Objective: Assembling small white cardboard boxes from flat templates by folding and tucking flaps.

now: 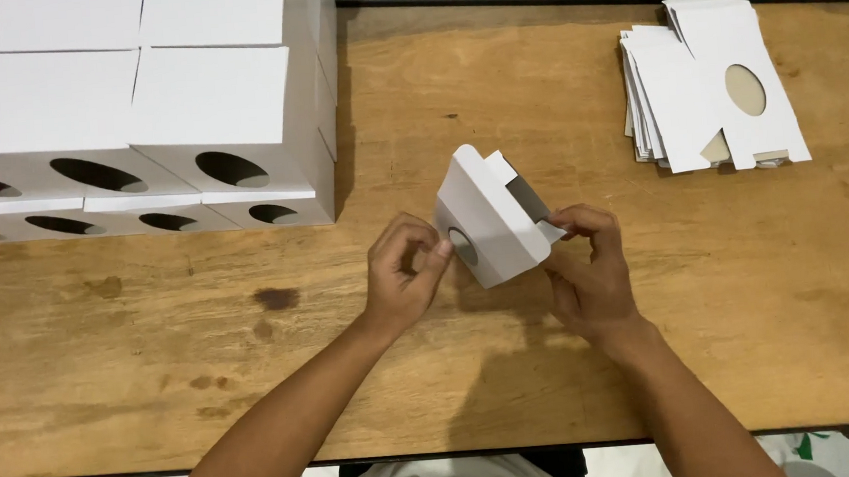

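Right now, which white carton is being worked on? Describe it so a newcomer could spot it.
On the wooden table, between the stacked assembled boxes at far left and the pile of flat blanks at far right, look at the middle. The half-folded box sits tilted between the left hand and right hand, the only carton being held.

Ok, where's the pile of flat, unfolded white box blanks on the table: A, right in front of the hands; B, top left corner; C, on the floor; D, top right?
D: the flat blanks lie stacked at the table's top right, while folded boxes fill the top left.
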